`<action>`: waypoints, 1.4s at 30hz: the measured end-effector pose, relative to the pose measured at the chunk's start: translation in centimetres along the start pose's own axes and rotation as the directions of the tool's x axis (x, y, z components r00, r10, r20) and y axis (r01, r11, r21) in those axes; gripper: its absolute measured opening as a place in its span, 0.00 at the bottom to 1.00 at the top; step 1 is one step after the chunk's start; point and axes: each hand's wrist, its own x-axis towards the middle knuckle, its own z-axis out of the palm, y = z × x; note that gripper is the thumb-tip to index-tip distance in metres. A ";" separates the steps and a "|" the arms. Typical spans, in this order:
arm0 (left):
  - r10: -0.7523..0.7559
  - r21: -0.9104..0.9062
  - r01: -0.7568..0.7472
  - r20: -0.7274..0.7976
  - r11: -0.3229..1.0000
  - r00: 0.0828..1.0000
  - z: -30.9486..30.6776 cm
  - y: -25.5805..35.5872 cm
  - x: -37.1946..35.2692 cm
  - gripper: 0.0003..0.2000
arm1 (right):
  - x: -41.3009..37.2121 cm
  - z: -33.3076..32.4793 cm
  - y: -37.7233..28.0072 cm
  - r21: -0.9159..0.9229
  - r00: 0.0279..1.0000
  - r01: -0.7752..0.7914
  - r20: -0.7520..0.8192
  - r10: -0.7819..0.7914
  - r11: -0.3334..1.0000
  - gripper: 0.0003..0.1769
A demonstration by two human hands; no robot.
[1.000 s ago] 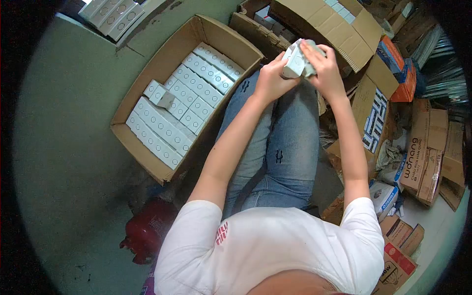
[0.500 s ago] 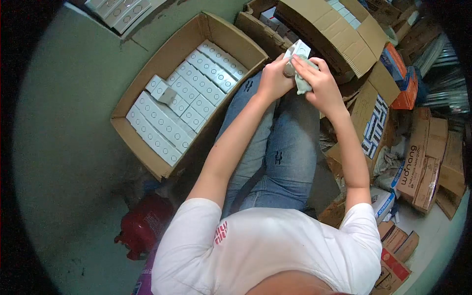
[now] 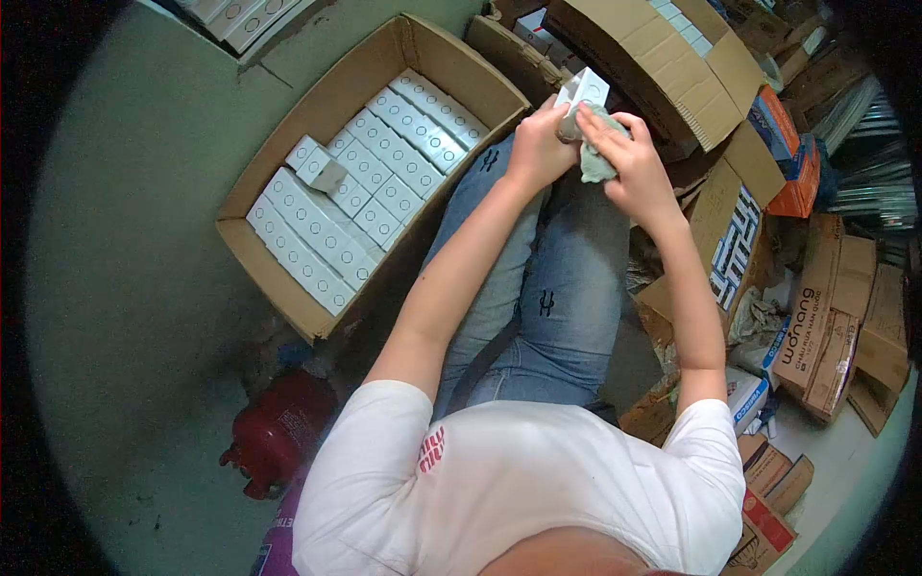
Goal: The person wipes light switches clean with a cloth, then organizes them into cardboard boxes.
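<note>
Above my knees, my left hand (image 3: 541, 144) is closed around a small white box (image 3: 592, 89). My right hand (image 3: 629, 163) grips a pale green cloth (image 3: 597, 165) and presses its fingers against the side of that box. To the left stands an open cardboard carton (image 3: 288, 110) with rows of similar white boxes (image 3: 394, 144) in it, each marked with a small circle. One white box (image 3: 316, 165) sits tilted on top of the others near the carton's left side.
Another cardboard carton (image 3: 653, 48) with white boxes stands at the top right. Flattened brown cartons (image 3: 816, 317) and an orange box (image 3: 795, 192) lie to the right. A dark red cylinder (image 3: 283, 432) is on the floor at lower left.
Both hands stay together on the white box, which has turned a little. My right hand with the cloth has shifted slightly along it. The view has moved slightly.
</note>
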 end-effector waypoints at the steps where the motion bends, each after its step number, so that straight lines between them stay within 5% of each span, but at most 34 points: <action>1: -0.010 -0.010 0.010 0.016 1.000 1.000 -0.2 0.0 0.0 0.23 | 0.0 -0.2 0.1 -0.005 1.000 -0.001 0.009 0.001 1.000 0.45; 8: 0.004 0.149 -0.026 0.143 0.988 0.990 -0.3 0.6 -0.7 0.21 | 0.0 1.6 3.3 -0.080 0.988 -0.127 -0.094 0.120 0.989 0.44; 17: -0.022 0.163 0.016 0.037 0.987 0.999 0.1 -0.1 -0.5 0.16 | -1.2 1.9 0.2 -0.037 0.993 0.024 -0.114 -0.028 0.999 0.43; 19: -0.041 0.207 0.031 0.047 0.978 0.998 0.0 0.2 -0.4 0.15 | -0.9 2.4 0.9 -0.070 0.992 -0.058 -0.116 0.050 0.996 0.43; 34: -0.183 0.217 0.121 0.295 0.969 0.938 0.1 0.3 -0.3 0.25 | -1.2 2.7 1.6 -0.061 0.985 -0.150 -0.100 0.144 0.987 0.47; 42: -0.089 0.066 0.080 0.143 0.995 0.986 -0.5 1.3 -0.1 0.30 | -0.1 2.4 0.9 0.010 0.934 -0.212 -0.292 0.205 0.977 0.44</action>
